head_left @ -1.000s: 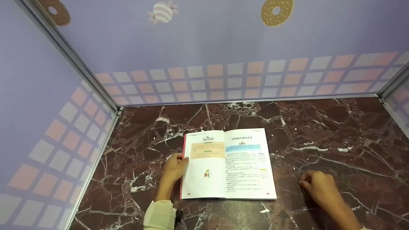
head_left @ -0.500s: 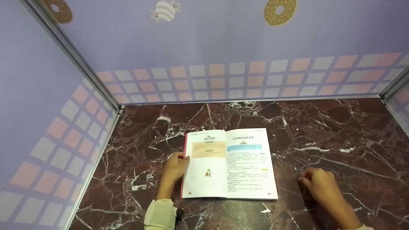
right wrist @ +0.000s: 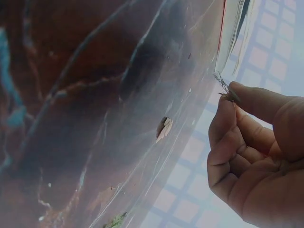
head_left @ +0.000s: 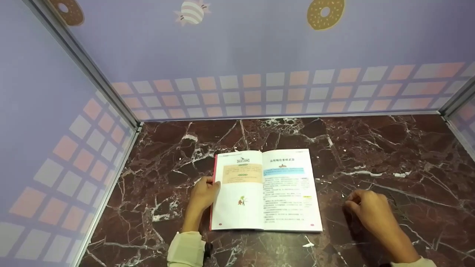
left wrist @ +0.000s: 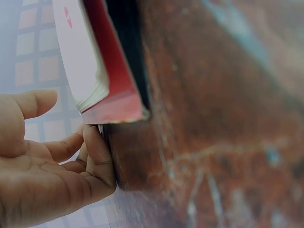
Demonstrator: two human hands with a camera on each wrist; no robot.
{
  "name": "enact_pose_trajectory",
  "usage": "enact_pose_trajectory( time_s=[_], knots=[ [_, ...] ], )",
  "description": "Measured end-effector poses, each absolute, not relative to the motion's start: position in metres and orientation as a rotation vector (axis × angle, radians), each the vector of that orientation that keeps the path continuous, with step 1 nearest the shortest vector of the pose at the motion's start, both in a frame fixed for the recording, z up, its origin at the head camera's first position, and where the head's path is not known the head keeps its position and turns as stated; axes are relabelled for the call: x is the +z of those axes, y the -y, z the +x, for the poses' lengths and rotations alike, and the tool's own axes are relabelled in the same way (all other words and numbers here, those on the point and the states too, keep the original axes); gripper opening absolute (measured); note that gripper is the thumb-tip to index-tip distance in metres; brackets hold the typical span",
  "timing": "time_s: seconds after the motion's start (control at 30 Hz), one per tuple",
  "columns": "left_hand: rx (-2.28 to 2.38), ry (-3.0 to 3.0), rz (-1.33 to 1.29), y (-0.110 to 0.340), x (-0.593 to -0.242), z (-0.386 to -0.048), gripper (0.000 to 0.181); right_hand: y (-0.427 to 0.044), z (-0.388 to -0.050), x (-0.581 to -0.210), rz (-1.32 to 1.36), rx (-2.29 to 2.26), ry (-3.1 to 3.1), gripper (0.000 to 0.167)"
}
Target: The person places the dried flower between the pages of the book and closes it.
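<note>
An open book (head_left: 237,211) with a red cover lies on the table in the head view, spread at two printed pages. At its left edge is my left hand (head_left: 203,193). In the left wrist view, that hand's (left wrist: 42,161) fingers curl loosely against the edge of the cover, while the thumb stands apart from the page. Off to the right of the book, my right hand (head_left: 371,211) is just above the table. Seen from the right wrist, the thumb and forefinger pinch a tiny feathery sprig (right wrist: 225,89); in the head view it cannot be made out.
The dark red marbled table (head_left: 297,133) meets a lilac wall (head_left: 237,44) at the back and another at the left. In the right wrist view, a brownish flake (right wrist: 164,129) and a green plant bit (right wrist: 115,221) lie on the table.
My right hand has shifted slightly toward the back of the table. The left hand and the book keep their places; the head view has moved a little.
</note>
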State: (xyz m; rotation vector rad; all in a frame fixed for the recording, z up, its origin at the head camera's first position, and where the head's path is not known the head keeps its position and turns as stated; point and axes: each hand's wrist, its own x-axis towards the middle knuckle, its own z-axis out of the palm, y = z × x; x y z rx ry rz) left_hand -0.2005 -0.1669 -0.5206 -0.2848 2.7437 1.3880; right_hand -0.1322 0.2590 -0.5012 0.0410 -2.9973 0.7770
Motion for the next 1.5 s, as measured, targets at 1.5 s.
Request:
enact_pose_trajectory(
  time_s=[1.5],
  knots=[
    [1.413,-2.755,-0.263,0.167,-0.522,-0.199,0.033,-0.231,-0.152,-0.478,0.081,0.766,2.914,0.008]
  ],
)
